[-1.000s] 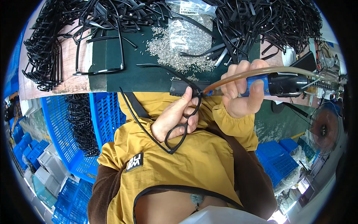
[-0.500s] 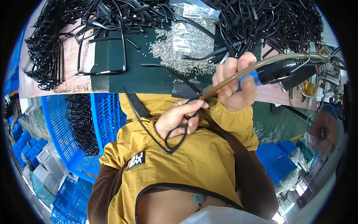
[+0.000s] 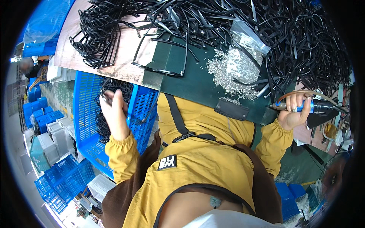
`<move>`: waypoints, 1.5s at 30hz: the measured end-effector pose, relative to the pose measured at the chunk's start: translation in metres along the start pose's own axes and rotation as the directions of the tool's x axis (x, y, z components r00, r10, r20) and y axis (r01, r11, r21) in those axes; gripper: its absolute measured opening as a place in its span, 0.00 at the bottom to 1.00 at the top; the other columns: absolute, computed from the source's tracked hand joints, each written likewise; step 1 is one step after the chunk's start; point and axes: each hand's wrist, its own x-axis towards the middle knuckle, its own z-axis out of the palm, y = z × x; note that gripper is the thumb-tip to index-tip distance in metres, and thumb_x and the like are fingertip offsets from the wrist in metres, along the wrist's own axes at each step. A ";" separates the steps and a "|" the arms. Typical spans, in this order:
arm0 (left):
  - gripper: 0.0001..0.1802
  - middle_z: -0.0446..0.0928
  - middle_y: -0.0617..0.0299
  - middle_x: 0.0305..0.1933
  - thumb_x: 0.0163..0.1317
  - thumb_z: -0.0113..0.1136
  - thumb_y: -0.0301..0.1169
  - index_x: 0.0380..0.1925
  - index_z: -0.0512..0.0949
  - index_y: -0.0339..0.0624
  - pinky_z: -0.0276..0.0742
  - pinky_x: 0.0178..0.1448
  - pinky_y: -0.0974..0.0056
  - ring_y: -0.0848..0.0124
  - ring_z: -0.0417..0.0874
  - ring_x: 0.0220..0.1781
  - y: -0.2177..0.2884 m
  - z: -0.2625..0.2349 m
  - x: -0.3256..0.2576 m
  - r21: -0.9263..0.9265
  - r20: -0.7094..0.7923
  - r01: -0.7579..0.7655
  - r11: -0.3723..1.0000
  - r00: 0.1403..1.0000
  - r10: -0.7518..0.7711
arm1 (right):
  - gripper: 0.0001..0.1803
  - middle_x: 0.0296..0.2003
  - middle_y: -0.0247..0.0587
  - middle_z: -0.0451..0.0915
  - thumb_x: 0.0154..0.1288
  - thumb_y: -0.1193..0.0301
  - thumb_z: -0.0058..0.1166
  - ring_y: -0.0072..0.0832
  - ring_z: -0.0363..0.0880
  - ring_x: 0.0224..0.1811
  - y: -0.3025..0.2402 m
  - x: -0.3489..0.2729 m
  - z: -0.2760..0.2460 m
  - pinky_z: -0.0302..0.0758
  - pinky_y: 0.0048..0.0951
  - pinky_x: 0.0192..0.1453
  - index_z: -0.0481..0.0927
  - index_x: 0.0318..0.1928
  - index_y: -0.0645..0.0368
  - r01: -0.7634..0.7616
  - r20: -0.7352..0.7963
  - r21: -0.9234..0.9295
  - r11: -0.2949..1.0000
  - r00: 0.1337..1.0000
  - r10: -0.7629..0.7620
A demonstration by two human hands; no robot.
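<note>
Your left hand fingers pinch a black eyeglass frame over the blue crate; lay it in gently. Keep your right hand clenched on the powered screwdriver.

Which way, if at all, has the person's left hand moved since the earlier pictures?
Yes. The left hand has swung out to the person's left, away from the green mat, and is now over the blue crate of black frames.

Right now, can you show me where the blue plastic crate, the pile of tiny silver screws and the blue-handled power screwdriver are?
blue plastic crate (image 3: 81, 114): head view, its left slatted wall.
pile of tiny silver screws (image 3: 224, 78): head view, middle of the heap.
blue-handled power screwdriver (image 3: 307, 107): head view, the blue grip beside the right hand (image 3: 292, 114).
</note>
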 end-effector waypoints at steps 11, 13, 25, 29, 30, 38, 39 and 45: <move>0.22 0.77 0.54 0.54 0.74 0.47 0.43 0.61 0.76 0.45 0.55 0.75 0.43 0.54 0.74 0.60 0.003 0.095 0.025 0.511 0.604 -0.834 0.205 0.519 0.605 | 0.17 0.55 0.49 0.76 0.66 0.73 0.55 0.44 0.72 0.62 -0.016 0.010 -0.033 0.65 0.41 0.70 0.79 0.55 0.63 0.215 0.221 -0.975 -0.059 0.966 -0.134; 0.22 0.77 0.54 0.54 0.73 0.51 0.44 0.58 0.77 0.42 0.59 0.72 0.43 0.54 0.76 0.58 0.025 0.107 0.026 0.523 0.589 -0.829 0.200 0.521 0.618 | 0.18 0.54 0.50 0.76 0.59 0.78 0.60 0.47 0.71 0.62 -0.013 0.010 -0.034 0.65 0.43 0.70 0.82 0.51 0.61 0.237 0.260 -0.956 -0.174 0.957 -0.127; 0.43 0.65 0.46 0.72 0.60 0.66 0.50 0.71 0.62 0.41 0.68 0.70 0.42 0.49 0.60 0.77 0.136 0.361 0.069 0.345 0.673 -0.933 0.100 0.320 0.667 | 0.23 0.51 0.50 0.77 0.57 0.74 0.55 0.47 0.73 0.59 -0.007 0.025 -0.056 0.68 0.46 0.68 0.78 0.55 0.62 0.313 0.392 -0.915 -0.254 0.840 -0.375; 0.37 0.71 0.51 0.66 0.59 0.65 0.44 0.65 0.66 0.40 0.69 0.68 0.39 0.51 0.70 0.71 0.128 0.387 0.054 0.434 0.698 -0.901 0.014 0.346 0.626 | 0.19 0.49 0.48 0.76 0.57 0.79 0.57 0.43 0.76 0.56 0.000 0.019 -0.056 0.71 0.42 0.64 0.77 0.51 0.63 0.281 0.277 -0.959 -0.029 0.919 -0.280; 0.35 0.72 0.51 0.64 0.58 0.65 0.42 0.63 0.67 0.40 0.69 0.67 0.39 0.51 0.73 0.68 0.131 0.385 0.052 0.412 0.689 -0.911 0.024 0.328 0.646 | 0.18 0.48 0.46 0.76 0.57 0.80 0.57 0.41 0.77 0.53 0.000 0.016 -0.053 0.73 0.40 0.62 0.76 0.50 0.62 0.274 0.223 -0.940 0.204 0.944 -0.242; 0.18 0.70 0.67 0.34 0.58 0.62 0.33 0.45 0.71 0.38 0.73 0.36 0.70 0.77 0.70 0.31 0.189 0.312 0.023 -0.292 0.689 -0.432 0.853 0.524 0.501 | 0.16 0.44 0.47 0.77 0.55 0.84 0.59 0.37 0.80 0.43 -0.024 0.027 -0.050 0.77 0.34 0.47 0.78 0.46 0.66 0.198 0.081 -0.960 0.197 0.872 -0.482; 0.14 0.68 0.67 0.32 0.64 0.55 0.32 0.47 0.72 0.40 0.68 0.36 0.70 0.78 0.69 0.30 0.186 0.295 0.005 -0.400 0.675 -0.378 0.835 0.495 0.548 | 0.15 0.45 0.48 0.78 0.54 0.83 0.59 0.38 0.79 0.43 -0.028 0.036 -0.055 0.77 0.34 0.48 0.78 0.45 0.66 0.142 0.081 -0.984 0.111 0.900 -0.429; 0.24 0.71 0.61 0.20 0.77 0.41 0.47 0.31 0.72 0.37 0.65 0.25 0.71 0.74 0.66 0.17 0.150 0.202 -0.071 -0.330 0.891 -0.064 0.942 0.307 0.333 | 0.05 0.41 0.43 0.81 0.64 0.79 0.57 0.31 0.80 0.46 -0.048 0.068 -0.087 0.77 0.29 0.51 0.81 0.40 0.61 0.180 0.159 -0.980 0.079 0.962 -0.221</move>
